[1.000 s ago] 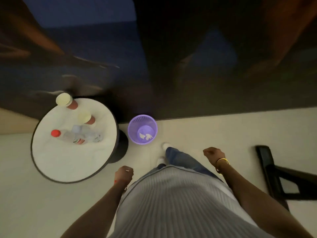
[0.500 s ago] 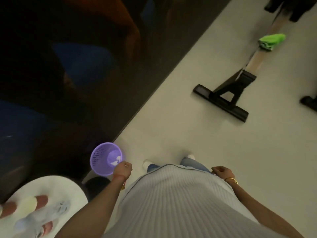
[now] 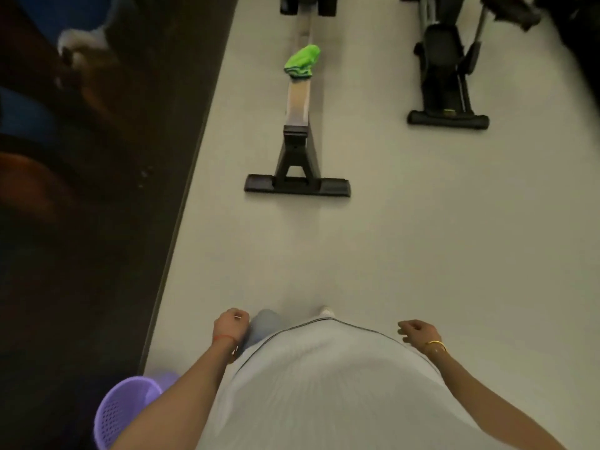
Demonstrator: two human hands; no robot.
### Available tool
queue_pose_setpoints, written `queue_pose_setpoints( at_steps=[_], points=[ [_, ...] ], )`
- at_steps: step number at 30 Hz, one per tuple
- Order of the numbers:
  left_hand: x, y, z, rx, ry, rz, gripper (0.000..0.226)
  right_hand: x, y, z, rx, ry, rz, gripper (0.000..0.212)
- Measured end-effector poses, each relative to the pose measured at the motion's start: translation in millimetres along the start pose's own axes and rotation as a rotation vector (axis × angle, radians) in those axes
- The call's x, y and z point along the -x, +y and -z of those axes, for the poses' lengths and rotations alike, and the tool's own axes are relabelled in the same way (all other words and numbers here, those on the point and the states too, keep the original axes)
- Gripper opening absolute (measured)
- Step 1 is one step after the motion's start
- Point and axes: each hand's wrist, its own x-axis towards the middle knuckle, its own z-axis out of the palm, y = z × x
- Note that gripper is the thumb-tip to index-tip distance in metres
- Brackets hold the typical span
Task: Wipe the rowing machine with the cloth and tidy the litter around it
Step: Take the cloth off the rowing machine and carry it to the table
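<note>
The person had turned from the purple mesh plastic bin (image 3: 125,414) at 7 o'clock toward the long-railed black rowing machine (image 3: 297,151) at 12 o'clock, crumpled green cloth (image 3: 302,64) lying on its rail, left hand (image 3: 231,326) and right hand (image 3: 417,331) loosely curled and empty, so wiping appeared next.

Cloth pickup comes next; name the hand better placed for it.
Probably left. The green cloth lies on the rower's rail, ahead and nearer the left hand's side than the right hand. Both look empty.

Dim, even indoor light with no visible source. The pale floor (image 3: 406,241) is the brightest area, while the wall (image 3: 81,206) on the left is almost black, with smeared blue and orange patches. Shadows are soft and faint. Motion blur softens the near shirt (image 3: 324,384) and far corners; wide-angle distortion bends the edges.
</note>
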Motion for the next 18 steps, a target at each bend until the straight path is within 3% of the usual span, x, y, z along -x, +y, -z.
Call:
queue_pose_setpoints(
  at_steps=[8,13,18],
  points=[
    [14,133,-25,-0.208,-0.063,0.009,0.028,-71,-60,62,-0.26,0.09,0.013,0.015],
    [-28,216,-45,-0.349,-0.105,-0.002,0.031,-135,-109,90,-0.263,0.1,0.003,0.014],
    [-65,343,-59,-0.407,-0.147,-0.044,0.031,-185,-159,126,-0.232,0.096,-0.064,0.019]
  ],
)
